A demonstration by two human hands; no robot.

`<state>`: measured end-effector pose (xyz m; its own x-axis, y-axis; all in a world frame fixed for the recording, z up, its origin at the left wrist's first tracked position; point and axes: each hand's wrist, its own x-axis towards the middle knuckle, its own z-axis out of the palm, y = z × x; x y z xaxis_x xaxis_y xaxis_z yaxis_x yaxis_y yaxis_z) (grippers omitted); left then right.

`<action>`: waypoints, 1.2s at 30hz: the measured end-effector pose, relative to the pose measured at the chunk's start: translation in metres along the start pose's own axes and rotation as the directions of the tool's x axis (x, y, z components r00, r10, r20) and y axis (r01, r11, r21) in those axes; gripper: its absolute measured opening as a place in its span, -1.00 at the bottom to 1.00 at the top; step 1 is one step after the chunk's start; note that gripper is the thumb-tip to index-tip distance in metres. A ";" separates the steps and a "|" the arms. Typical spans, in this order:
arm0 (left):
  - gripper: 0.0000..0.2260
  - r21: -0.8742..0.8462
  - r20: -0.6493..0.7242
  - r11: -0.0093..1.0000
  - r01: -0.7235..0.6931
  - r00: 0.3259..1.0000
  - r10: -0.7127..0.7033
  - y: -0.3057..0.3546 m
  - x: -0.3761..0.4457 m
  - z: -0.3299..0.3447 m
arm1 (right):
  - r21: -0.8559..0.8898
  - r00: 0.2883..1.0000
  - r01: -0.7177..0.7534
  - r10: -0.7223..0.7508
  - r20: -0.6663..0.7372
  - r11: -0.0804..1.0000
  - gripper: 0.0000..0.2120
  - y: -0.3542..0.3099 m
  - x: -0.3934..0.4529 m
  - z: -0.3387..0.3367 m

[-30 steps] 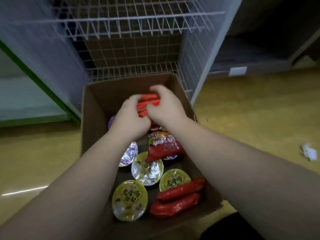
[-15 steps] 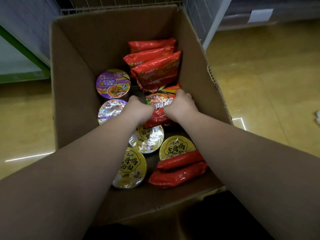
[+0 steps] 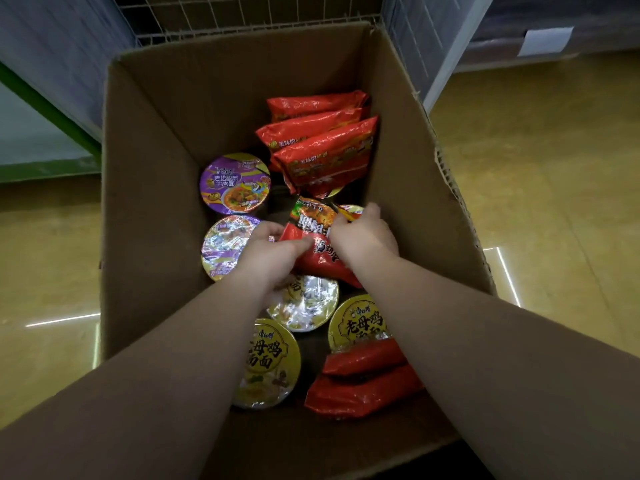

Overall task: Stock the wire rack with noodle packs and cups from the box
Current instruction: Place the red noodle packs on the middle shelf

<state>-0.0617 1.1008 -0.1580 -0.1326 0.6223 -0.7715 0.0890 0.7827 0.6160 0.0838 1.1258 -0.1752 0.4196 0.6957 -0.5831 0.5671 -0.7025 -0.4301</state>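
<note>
Fingers of my left hand (image 3: 268, 254) and right hand (image 3: 363, 237) are pinching one red noodle pack (image 3: 317, 242) inside the box (image 3: 156, 168), above the cups (image 3: 301, 301).

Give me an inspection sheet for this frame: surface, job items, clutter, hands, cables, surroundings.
Surface: yellow floor with bright reflected streaks; cardboard box stands open on it.
Job's things: in the box, three red noodle packs at the far end, two red packs at the near end, two purple-lid cups, three yellow-lid cups, one red-and-black pack in the middle.
Clutter: nothing seen.
Hands: left hand and right hand both grip the red-and-black pack.
Cables: nothing seen.
Surroundings: wire rack right behind the box, only its lower mesh in view; white label on a dark shelf at upper right.
</note>
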 end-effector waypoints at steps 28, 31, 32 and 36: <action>-0.55 0.310 0.106 0.850 -0.425 0.904 0.413 0.017 -0.001 -0.007 | -0.032 0.701 0.707 -0.695 0.157 0.706 -0.29 -0.033 -0.009 -0.025; -0.56 0.378 0.128 0.810 -0.448 0.892 0.434 0.035 -0.003 -0.020 | 0.121 0.740 0.624 -0.633 0.227 0.772 -0.68 -0.043 -0.007 -0.036; -0.56 0.403 0.131 0.794 -0.455 0.887 0.443 0.041 -0.003 -0.026 | 0.160 0.748 0.605 -0.625 0.223 0.780 -0.76 -0.044 -0.005 -0.040; -0.63 0.469 0.127 0.733 -0.493 0.859 0.496 0.077 -0.015 -0.045 | 0.343 0.759 0.566 -0.636 0.136 0.749 -0.77 -0.049 -0.006 -0.051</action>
<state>-0.0976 1.1514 -0.0921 0.0560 0.9244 -0.3772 0.5934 0.2730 0.7572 0.0898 1.1641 -0.1155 -0.1385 0.9549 -0.2627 0.4191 -0.1838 -0.8892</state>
